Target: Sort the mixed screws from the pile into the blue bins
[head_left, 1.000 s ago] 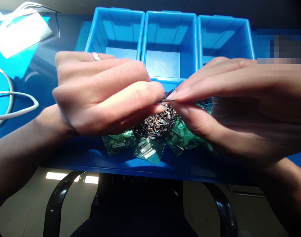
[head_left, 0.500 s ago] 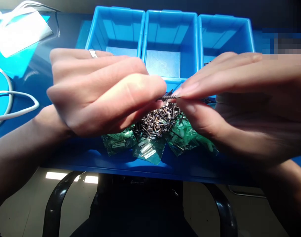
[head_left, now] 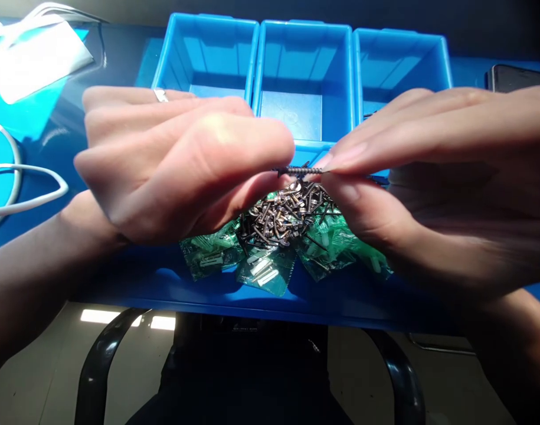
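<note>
A dark threaded screw (head_left: 306,170) lies level between my two hands. My right hand (head_left: 429,177) pinches its pointed end between thumb and forefinger. At the head end, my left hand (head_left: 181,159), with a ring on one finger, is curled closed, its thumb and forefinger loosely about the head. Whether both fingertips press on the head is hard to see. Directly below is a pile of loose screws (head_left: 278,218), mostly silvery with some dark ones. Clear green-tinted packets (head_left: 267,271) of screws and pale plugs lie along the pile's near side.
Three blue bins stand at the back: left (head_left: 216,53), middle (head_left: 305,59) and right (head_left: 402,59). A phone-like dark object (head_left: 517,78) is at far right. White cable (head_left: 52,177) and a white sheet (head_left: 43,59) lie left. Black chair armrests (head_left: 95,360) flank the near edge.
More of the screw shows at its head end, where my left thumb and forefinger have parted slightly. Both hands are otherwise nearly where they were.
</note>
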`<state>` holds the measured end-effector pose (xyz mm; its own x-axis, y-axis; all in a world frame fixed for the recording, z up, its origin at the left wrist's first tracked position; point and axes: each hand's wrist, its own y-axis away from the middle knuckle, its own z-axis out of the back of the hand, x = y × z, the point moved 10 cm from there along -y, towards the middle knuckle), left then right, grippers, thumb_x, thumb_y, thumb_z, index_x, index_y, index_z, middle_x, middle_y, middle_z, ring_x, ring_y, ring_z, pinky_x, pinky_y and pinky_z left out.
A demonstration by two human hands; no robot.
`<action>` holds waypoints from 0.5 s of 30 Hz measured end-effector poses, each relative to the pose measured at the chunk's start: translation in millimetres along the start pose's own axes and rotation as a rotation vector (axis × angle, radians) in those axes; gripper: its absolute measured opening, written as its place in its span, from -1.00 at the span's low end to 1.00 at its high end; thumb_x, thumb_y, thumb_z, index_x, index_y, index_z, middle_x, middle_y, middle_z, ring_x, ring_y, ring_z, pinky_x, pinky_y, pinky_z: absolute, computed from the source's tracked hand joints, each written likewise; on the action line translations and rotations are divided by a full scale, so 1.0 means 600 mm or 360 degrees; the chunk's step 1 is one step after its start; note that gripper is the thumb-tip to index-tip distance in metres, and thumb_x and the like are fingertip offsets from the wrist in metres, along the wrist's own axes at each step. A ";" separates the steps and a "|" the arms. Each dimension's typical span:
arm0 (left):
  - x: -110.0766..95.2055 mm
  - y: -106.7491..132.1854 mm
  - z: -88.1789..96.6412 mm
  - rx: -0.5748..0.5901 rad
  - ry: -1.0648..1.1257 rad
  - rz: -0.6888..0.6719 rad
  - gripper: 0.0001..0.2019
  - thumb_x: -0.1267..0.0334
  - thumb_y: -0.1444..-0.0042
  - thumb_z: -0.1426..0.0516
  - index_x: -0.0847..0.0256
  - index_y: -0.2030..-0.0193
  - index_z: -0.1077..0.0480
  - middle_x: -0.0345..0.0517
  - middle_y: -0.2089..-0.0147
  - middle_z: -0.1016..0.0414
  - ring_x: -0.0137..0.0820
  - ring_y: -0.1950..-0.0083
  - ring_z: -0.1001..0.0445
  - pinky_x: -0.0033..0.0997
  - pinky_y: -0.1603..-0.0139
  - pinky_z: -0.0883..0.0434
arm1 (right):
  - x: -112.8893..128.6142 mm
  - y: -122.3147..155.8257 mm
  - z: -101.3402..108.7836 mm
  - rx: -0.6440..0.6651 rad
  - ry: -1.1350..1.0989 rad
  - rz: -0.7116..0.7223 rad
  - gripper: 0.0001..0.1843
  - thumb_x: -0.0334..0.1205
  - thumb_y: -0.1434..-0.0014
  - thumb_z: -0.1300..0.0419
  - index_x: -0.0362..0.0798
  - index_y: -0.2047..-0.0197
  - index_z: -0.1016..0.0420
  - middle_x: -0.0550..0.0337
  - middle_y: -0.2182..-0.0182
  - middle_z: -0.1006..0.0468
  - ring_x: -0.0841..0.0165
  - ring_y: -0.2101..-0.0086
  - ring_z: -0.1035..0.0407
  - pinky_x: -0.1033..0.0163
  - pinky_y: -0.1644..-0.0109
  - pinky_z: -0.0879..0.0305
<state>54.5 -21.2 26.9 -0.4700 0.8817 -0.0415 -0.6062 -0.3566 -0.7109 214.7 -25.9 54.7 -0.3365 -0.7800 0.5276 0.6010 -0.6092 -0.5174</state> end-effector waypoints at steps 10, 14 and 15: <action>0.009 -0.012 -0.003 0.0645 0.0253 0.0428 -0.52 -0.20 -0.44 -0.15 -0.09 -0.36 -0.49 -0.17 -0.10 -0.66 -0.18 -0.27 -0.66 -0.06 -0.34 -0.58 | -0.002 -0.003 0.001 -0.0034 0.0016 -0.0037 -0.81 -0.38 -0.33 -0.39 0.08 0.04 -0.66 0.56 0.23 -0.72 0.60 0.20 -0.62 0.42 0.05 -0.53; 0.059 -0.004 0.013 0.0210 0.0266 0.0725 -0.38 -0.36 -0.33 -0.08 0.00 -0.28 -0.51 -0.05 -0.04 -0.64 0.01 -0.32 -0.63 0.03 -0.16 -0.67 | 0.001 -0.006 0.011 -0.0047 0.0006 0.0000 -0.82 -0.36 -0.32 -0.41 0.07 0.06 -0.61 0.54 0.25 -0.73 0.62 0.27 -0.61 0.45 0.15 -0.49; 0.068 -0.001 0.012 0.0152 0.0263 0.0752 -0.36 -0.37 -0.31 -0.07 0.01 -0.28 -0.50 -0.03 -0.05 -0.64 0.04 -0.34 -0.61 0.05 -0.15 -0.67 | -0.001 -0.004 0.011 -0.0022 0.0031 0.0001 -0.85 -0.31 -0.33 -0.41 0.08 0.07 -0.61 0.51 0.25 -0.74 0.58 0.27 -0.61 0.41 0.17 -0.49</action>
<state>30.9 12.7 30.8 -0.6039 0.6516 -0.4590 -0.4117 -0.7481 -0.5204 218.4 -22.9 60.1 -0.3504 -0.7829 0.5142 0.5911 -0.6107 -0.5270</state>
